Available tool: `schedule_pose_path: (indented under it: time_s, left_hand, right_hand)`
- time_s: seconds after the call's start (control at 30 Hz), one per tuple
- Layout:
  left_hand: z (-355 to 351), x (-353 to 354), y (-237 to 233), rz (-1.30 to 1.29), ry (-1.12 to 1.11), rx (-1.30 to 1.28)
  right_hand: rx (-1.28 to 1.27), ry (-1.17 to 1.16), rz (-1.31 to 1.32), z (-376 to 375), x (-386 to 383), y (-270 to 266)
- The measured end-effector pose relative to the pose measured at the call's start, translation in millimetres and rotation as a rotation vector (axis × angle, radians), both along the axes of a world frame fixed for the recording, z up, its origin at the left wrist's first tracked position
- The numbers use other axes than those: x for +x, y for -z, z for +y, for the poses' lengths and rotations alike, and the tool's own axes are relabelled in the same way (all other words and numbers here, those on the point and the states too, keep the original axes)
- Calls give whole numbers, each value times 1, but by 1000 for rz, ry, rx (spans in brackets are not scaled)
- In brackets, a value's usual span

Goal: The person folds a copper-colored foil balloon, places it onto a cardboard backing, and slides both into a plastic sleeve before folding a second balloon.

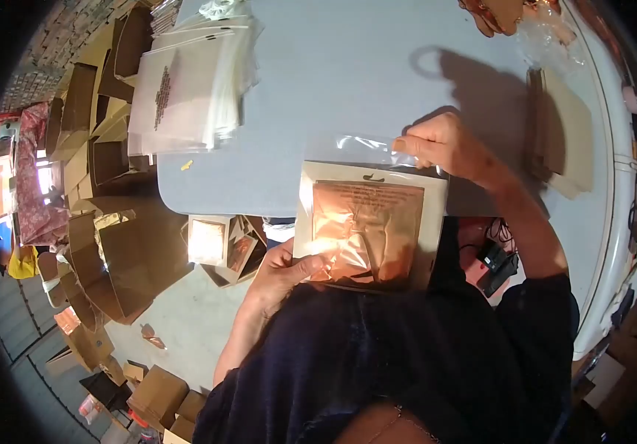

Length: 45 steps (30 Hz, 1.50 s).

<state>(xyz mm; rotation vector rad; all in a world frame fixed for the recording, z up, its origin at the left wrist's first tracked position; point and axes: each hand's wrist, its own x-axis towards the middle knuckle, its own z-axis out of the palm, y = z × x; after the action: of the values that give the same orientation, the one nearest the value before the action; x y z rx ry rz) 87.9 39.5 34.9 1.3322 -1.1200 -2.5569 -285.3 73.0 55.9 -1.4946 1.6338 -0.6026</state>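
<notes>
A flat package (366,229), a cream card with a shiny copper-coloured panel inside a clear plastic bag, lies across the table's front edge, close to my body. My left hand (281,277) grips its lower left side, thumb on top of the copper panel and fingers underneath. At the upper right, my right hand (440,144) pinches the clear top flap of the bag between thumb and fingers. Printed text shows on the plastic over the panel.
Stacked clear bags (185,89) lie at the table's (333,66) left. Cream cards (566,133) are piled at the right, with copper-coloured pieces (496,15) at the back right. An open box (241,251) with packages stands below left, near cardboard boxes (141,251).
</notes>
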Motion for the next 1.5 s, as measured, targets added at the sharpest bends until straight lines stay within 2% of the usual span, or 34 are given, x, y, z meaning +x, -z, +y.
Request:
schedule_pose_path:
  time_s: [0.03,0.13,0.23,0.43,0.53,0.63,0.83,1.13,1.23,1.33,1.43,1.5]
  left_hand:
    - [-1,-1,0,-4,15,-3]
    - [-3,-2,-2,-15,47,-11]
    - [-4,-4,-3,-14,51,-31]
    - [-5,-3,-1,-16,33,-37]
    - [-6,-3,-5,-25,27,-5]
    - [-6,-3,-2,10,33,11]
    - [-6,-4,1,13,40,-23]
    - [-8,-6,1,31,70,-8]
    - [-8,-5,2,47,60,-1]
    - [-7,-4,3,40,48,0]
    - [-7,-5,2,24,57,-9]
    - [-7,-7,0,19,68,-12]
  right_hand:
    - [47,0,-18,-2,1,-4]
    - [-151,-69,53,-6,8,-9]
    - [-171,-117,102,-12,9,-4]
    - [-339,-65,114,-15,31,7]
    - [-337,-55,125,-15,32,4]
    - [-295,-160,163,-20,27,4]
    - [-84,-147,162,-43,35,-14]
    - [-271,-201,76,-61,68,10]
    - [-320,-207,127,-58,71,3]
    - [-282,-199,141,-59,70,-3]
    - [-45,-192,113,-65,70,-12]
    - [-62,-132,65,-66,74,-14]
